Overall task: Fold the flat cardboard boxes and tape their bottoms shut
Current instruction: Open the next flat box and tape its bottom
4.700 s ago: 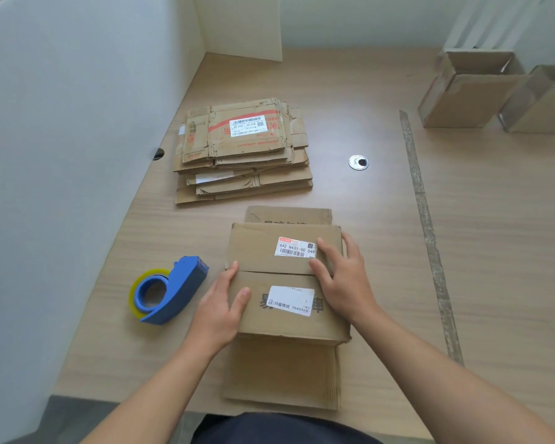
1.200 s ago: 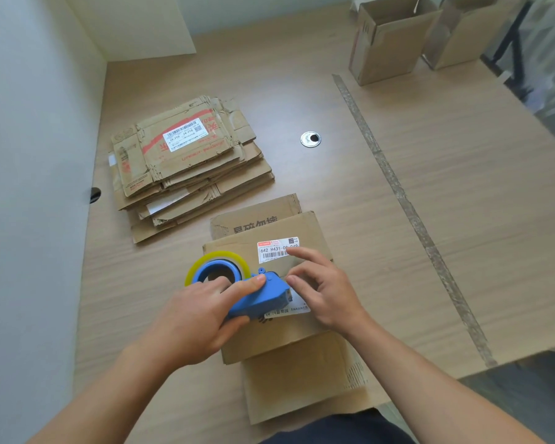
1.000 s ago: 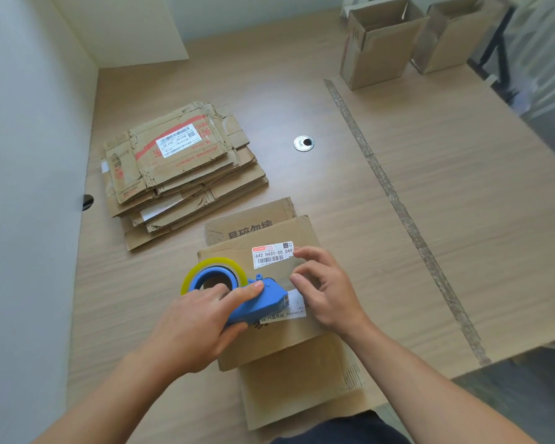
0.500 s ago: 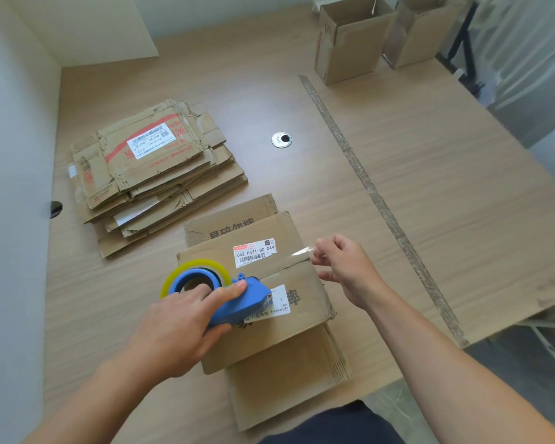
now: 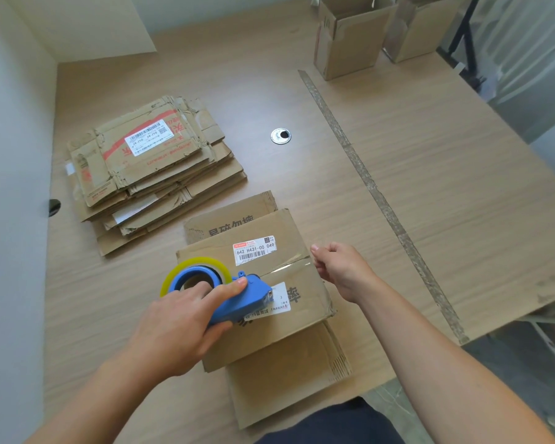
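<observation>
We're stretching clear tape (image 5: 287, 267) across the box (image 5: 263, 283) seam at the table's (image 5: 462, 187) near edge: right hand (image 5: 340, 270) pinching its end, left hand (image 5: 177, 322) gripping the dispenser (image 5: 234, 296). Flat stack (image 5: 148, 168) sitting far-left; right side's open.

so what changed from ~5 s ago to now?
The left hand picked up the blue tape dispenser from the table and now holds it on the folded box. The right hand left the flaps and pulled a clear tape strip along the seam to the box's right edge. The flat cardboard stack, box position and two finished boxes are unchanged.
</observation>
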Demonstrator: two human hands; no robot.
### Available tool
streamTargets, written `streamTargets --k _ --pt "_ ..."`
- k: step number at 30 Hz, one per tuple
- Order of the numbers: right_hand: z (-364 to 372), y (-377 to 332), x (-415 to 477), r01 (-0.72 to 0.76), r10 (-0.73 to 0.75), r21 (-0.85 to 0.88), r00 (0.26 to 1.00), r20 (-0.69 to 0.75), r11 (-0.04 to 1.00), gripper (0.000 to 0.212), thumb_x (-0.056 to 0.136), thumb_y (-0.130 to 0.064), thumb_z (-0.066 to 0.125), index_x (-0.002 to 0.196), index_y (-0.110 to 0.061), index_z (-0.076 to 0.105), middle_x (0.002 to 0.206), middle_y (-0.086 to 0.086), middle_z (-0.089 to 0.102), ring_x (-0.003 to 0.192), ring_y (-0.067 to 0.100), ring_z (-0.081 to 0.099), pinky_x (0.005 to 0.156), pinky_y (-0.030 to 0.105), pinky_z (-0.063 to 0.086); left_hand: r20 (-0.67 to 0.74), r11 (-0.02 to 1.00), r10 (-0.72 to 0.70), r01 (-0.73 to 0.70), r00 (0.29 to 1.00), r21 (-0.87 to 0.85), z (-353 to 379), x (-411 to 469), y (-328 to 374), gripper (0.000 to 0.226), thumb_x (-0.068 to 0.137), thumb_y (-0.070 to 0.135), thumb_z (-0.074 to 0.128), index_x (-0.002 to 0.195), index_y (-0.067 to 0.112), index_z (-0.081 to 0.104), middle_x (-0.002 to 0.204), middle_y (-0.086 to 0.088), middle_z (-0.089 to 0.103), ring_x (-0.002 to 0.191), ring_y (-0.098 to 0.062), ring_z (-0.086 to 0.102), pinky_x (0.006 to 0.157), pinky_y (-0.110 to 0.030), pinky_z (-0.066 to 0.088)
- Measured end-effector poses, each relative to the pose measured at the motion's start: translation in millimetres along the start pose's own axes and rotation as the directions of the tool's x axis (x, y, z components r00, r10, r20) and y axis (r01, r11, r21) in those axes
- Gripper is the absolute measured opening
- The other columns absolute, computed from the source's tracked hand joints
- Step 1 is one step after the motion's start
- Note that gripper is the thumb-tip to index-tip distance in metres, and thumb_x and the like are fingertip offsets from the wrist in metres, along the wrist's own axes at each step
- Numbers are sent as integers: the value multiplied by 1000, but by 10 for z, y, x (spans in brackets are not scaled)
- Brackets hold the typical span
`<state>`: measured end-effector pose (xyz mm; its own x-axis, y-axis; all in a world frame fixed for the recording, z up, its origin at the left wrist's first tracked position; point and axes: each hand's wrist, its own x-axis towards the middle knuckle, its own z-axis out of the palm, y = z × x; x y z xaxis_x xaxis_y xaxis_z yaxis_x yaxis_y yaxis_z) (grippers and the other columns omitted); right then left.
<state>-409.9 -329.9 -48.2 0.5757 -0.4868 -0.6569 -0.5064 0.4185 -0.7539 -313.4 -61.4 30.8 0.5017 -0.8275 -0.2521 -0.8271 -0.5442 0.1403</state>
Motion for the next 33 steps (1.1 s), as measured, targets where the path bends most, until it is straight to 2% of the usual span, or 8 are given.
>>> streamTargets --k 8,11,14,17,21,25,30,33 --pt "-4 72 -9 -173 177 -55 980 88 983 24 100 -42 58 90 -20 51 74 -4 57 60 10 53 53 22 41 48 999 -34 35 998 -19 -2 7 -12 79 84 51 70 147 50 22 74 16 38 55 -9 42 46 -16 16" --pt "11 119 -57 25 -32 -194 999 -33 981 27 98 -39 61 89 -18 46 78 -2 52 61 12 49 50 22 39 38 999 -34 34 999 -4 6 8 -4 76 87 53 64 146 54 15 77 16 40 59 -9 43 47 -17 17" --pt "52 55 -132 271 -376 -539 922 -92 797 20 98 -26 58 82 -15 52 81 -3 59 78 17 52 63 28 36 15 999 -24 24 1000 -36 8 11 0 73 92 56 54 144 58 3 85 15 46 68 -12 48 51 -21 24" --pt "126 -6 -217 278 -355 -488 932 -72 828 26 99 -36 58 90 -11 60 87 -3 65 84 15 58 67 25 41 11 997 -19 20 1000 -80 11 16 -3 72 95 57 49 140 61 -6 93 13 50 77 -13 52 55 -24 32" --pt "226 124 -209 232 -304 -492 950 -70 839 29 94 -44 64 100 -18 52 103 -1 59 94 17 57 76 29 39 -1 991 -15 15 1000 -133 32 11 -3 70 94 63 43 137 65 -12 95 12 52 78 -14 55 61 -29 43" --pt "225 206 -170 265 -360 -502 928 -99 823 30 93 -45 65 96 -20 49 102 1 58 94 18 54 76 29 35 12 988 -7 9 1000 -153 -13 24 14 65 81 73 15 140 66 -12 91 12 53 74 -14 55 60 -29 46" --pt "242 226 -156 255 -379 -576 920 -104 777 31 95 -51 58 93 -22 46 98 -4 54 92 20 52 75 37 41 36 992 34 -29 999 -123 -235 107 -49 68 76 71 15 137 66 -13 106 13 56 86 -14 55 70 -30 47" --pt "256 213 -175 244 -386 -635 918 -93 732 32 97 -54 52 95 -22 45 97 -6 53 93 20 51 72 37 38 90 996 35 -28 995 -83 -399 194 -80 67 80 66 27 141 65 -2 121 15 58 95 -15 56 78 -33 50"
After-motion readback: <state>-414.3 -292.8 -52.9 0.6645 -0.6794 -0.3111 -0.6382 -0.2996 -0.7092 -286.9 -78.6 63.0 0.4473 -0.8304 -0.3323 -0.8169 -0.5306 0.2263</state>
